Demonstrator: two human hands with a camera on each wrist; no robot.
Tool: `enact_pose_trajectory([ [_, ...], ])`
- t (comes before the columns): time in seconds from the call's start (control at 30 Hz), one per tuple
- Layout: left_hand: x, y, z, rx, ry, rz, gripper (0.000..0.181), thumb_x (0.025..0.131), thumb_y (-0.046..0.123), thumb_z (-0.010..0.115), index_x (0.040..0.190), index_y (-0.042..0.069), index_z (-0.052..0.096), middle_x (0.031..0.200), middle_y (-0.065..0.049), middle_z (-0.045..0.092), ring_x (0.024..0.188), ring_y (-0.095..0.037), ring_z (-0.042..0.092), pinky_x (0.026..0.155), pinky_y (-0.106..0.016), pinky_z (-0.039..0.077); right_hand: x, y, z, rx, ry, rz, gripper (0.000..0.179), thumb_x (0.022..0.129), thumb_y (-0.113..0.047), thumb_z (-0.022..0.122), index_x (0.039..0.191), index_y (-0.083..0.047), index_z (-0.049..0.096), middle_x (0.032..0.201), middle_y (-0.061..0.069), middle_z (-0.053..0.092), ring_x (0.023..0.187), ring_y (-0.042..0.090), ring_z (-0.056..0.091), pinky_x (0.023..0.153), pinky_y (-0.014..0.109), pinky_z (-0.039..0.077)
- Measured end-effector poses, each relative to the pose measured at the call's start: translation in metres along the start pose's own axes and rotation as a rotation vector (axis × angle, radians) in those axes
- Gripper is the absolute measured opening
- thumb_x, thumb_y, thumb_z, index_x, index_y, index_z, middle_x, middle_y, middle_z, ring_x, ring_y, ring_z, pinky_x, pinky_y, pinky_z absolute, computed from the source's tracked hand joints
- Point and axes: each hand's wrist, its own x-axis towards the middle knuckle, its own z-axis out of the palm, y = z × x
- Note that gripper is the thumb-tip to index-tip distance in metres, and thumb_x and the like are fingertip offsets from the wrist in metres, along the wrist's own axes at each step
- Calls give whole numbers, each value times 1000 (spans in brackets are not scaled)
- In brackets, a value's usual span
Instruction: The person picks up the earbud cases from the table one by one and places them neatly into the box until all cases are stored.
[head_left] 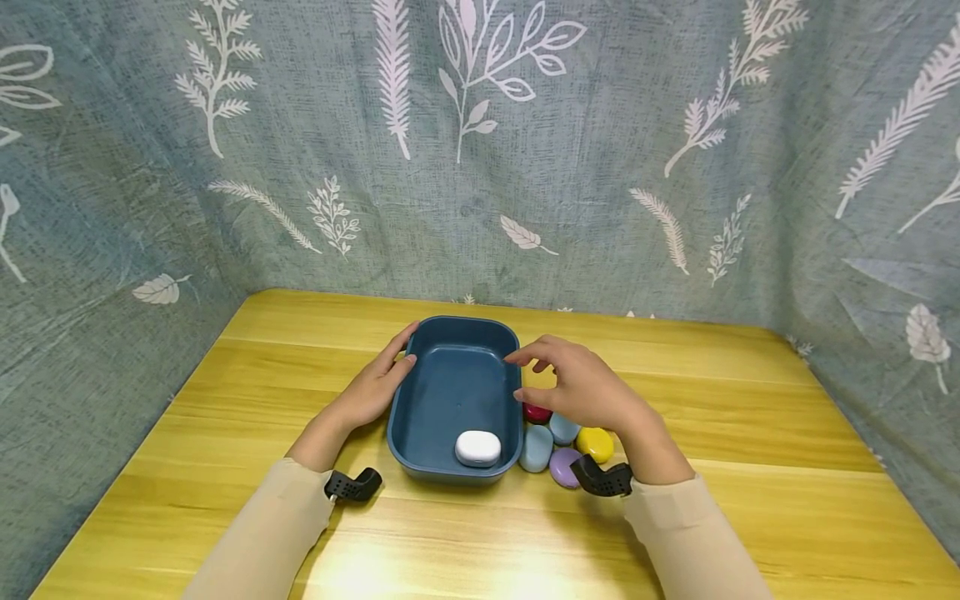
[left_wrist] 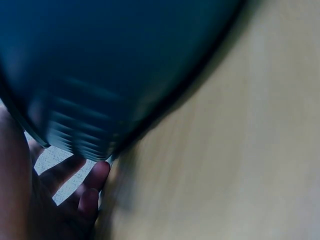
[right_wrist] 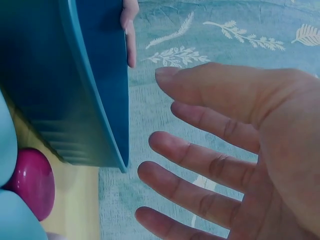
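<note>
At the centre of the work, the blue bin [head_left: 456, 392] stands upright before you on the table, its long sides running away from you. Within it, near its front right corner, one white rounded piece [head_left: 477, 448] rests on the floor of the bin.

Your left hand [head_left: 372, 388] lies along the bin's left side; its fingers are extended against the outer wall, with the thumb at the rim. The left wrist view shows these fingers slightly spread beside the ribbed end of the bin.

Your right hand [head_left: 585, 379] hovers just beside the opposite rim, released and empty: the fingers are gently bent and spread, and the right wrist view shows a gap between their tips and the bin.

Close to the bin's right side, you have a small cluster of smooth, rounded pieces. A red piece [head_left: 537, 414] is partly hidden by your right thumb in the head view. Nearer you lie a light blue piece [head_left: 536, 450], a second light blue one [head_left: 565, 428], a purple piece [head_left: 564, 467] and a yellow piece [head_left: 596, 444].

Black bands, left [head_left: 353, 485] and right [head_left: 603, 478], encircle your wrists below beige sleeves [head_left: 262, 533]. The wood-grained table [head_left: 750, 433] extends to a grey-blue cloth [head_left: 450, 225] printed with white leaves and sprigs.
</note>
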Motion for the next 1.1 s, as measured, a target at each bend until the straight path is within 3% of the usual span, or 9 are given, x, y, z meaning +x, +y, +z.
enact_pose_trajectory([
  [0.1, -7, 15, -2, 4, -12, -8, 51, 105, 43, 33, 151, 47, 12, 163, 8, 8, 146, -32, 26, 117, -57, 21, 0, 3, -2, 19, 7, 25, 39, 86, -32, 75, 122, -29, 63, 123, -9, 61, 107, 19, 58, 90, 39, 50],
  [0.2, -6, 12, -1, 7, 1, 5, 51, 105, 45, 33, 150, 49, 12, 162, 9, 10, 146, -31, 27, 117, -58, 22, -1, 6, -4, 12, 4, 45, 41, 86, -32, 75, 124, -25, 63, 124, -6, 61, 110, 22, 58, 91, 41, 50],
  [0.33, 3, -9, 2, 10, 28, 29, 49, 105, 42, 34, 147, 57, 13, 161, 15, 11, 147, -29, 25, 116, -59, 23, -2, 9, -6, 0, 4, 48, 44, 85, -31, 75, 127, -23, 63, 123, -6, 61, 111, 23, 58, 92, 41, 50],
  [0.67, 3, -9, 2, 10, 26, 11, 48, 105, 41, 34, 146, 58, 13, 160, 17, 11, 148, -27, 23, 117, -58, 20, -3, 21, -11, 9, -7, 72, 46, 84, -28, 76, 127, -23, 62, 126, -4, 60, 114, 26, 57, 93, 42, 50],
  [0.8, 0, -1, 0, -6, 3, 3, 50, 105, 45, 33, 149, 53, 12, 162, 14, 8, 148, -29, 23, 118, -58, 18, -2, 26, -12, 0, -21, 81, 46, 84, -27, 76, 128, -23, 62, 127, -4, 60, 114, 26, 56, 93, 43, 50],
  [0.93, -8, 16, -3, 2, -13, 0, 52, 104, 47, 33, 151, 47, 12, 163, 8, 8, 147, -31, 25, 118, -57, 19, -2, 31, -13, -9, -25, 80, 47, 84, -26, 77, 128, -21, 61, 128, -3, 60, 115, 29, 57, 94, 44, 49],
  [1.1, -13, 27, -4, 26, -12, -9, 52, 104, 48, 33, 152, 47, 11, 163, 7, 8, 149, -27, 19, 118, -56, 20, -2, 35, -15, 2, -29, 97, 47, 84, -25, 76, 129, -20, 61, 128, -2, 60, 115, 30, 56, 94, 45, 49],
])
